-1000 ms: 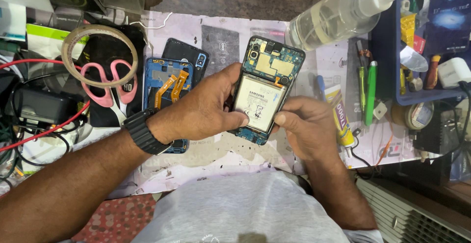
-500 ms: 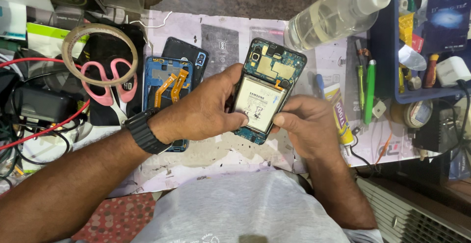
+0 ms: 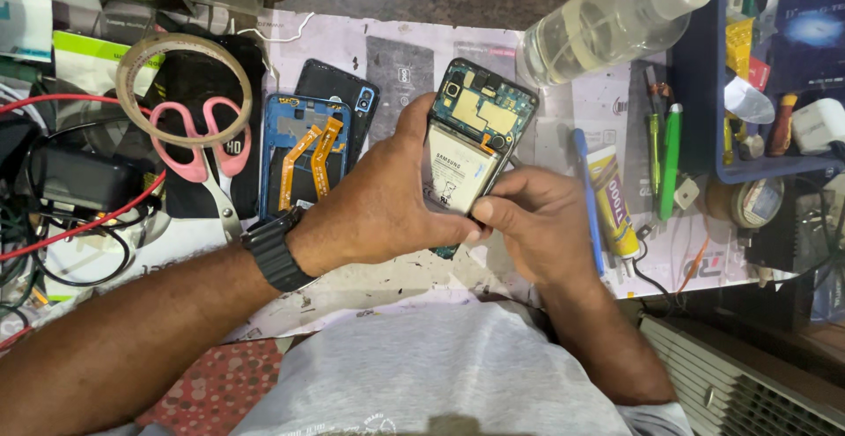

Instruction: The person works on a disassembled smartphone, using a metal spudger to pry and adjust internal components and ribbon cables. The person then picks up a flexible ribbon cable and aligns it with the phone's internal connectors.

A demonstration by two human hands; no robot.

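A black wristwatch point(image 3: 275, 249) bands the left wrist; both forearms bare; a light grey shirt point(image 3: 440, 374) below.

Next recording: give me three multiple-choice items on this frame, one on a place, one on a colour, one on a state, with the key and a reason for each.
1. Where do the scissors lie?
A. left of the blue phone frame
B. in the blue tray
C. under the spray bottle

2. What colour are the scissors' handles?
A. green
B. pink
C. black

3. In what state is the opened phone?
A. back cover on
B. back off, battery and board bare
C. lying flat, untouched

Key: 1 A, they rest beside the tape ring, left of the frame. 2 B, both loops are pink. 3 B, the white battery and green board show while the left hand and right hand hold it.
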